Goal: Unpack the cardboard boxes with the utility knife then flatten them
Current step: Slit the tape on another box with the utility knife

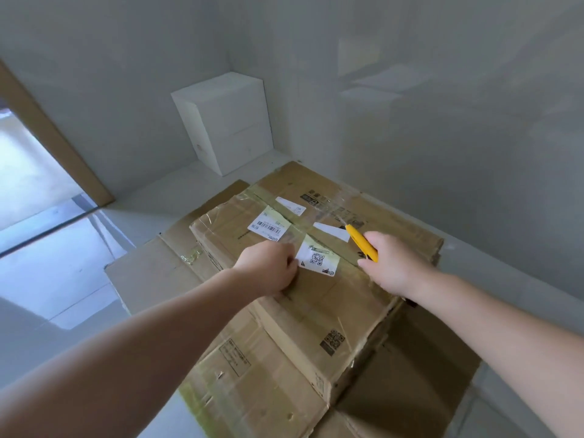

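Note:
A taped brown cardboard box [319,298] with white shipping labels lies on top of a pile of flattened cardboard [148,273]. My right hand [392,263] grips a yellow utility knife [361,242], its tip pointing away from me at the taped centre seam near a white label. My left hand [268,270] rests on the box top with curled fingers, just left of a QR-code label [317,258]. A second, larger box [373,210] sits behind and partly under the top one.
A white cabinet [227,121] stands in the corner behind the boxes. Grey walls close in at the back and right. A doorway with a brown frame [53,134] opens at the left onto a pale tiled floor [57,273].

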`<state>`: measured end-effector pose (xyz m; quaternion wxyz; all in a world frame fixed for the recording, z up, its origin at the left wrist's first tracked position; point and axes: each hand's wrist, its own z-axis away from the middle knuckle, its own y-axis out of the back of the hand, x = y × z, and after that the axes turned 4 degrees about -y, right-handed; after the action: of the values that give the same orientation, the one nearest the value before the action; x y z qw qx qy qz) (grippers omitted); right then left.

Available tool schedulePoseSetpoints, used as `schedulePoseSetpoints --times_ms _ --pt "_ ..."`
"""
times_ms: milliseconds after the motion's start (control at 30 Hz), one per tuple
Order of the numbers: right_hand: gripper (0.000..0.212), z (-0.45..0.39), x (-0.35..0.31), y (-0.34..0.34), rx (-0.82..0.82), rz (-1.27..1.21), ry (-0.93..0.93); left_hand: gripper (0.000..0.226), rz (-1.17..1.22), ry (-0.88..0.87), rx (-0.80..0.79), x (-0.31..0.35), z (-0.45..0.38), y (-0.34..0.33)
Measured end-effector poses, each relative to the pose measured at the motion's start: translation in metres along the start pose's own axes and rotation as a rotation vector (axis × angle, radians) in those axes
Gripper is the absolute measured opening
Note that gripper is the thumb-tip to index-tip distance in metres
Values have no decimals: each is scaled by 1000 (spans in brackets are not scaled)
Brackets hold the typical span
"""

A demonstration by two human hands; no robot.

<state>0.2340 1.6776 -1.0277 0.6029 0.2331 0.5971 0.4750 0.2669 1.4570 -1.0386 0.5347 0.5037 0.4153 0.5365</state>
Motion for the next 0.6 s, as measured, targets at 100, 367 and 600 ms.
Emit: schedulePoseSetpoints --times_ms 100,367,600 --pt "12 -8 -10 12 -106 -23 42 26 -61 59 -101 0 -8 15" --pt "28 -29 -44 52 -100 -62 195 22 5 296 23 -20 -30 62" --pt "19 -88 -94 15 -21 0 220 17 285 481 256 -105 -79 47"
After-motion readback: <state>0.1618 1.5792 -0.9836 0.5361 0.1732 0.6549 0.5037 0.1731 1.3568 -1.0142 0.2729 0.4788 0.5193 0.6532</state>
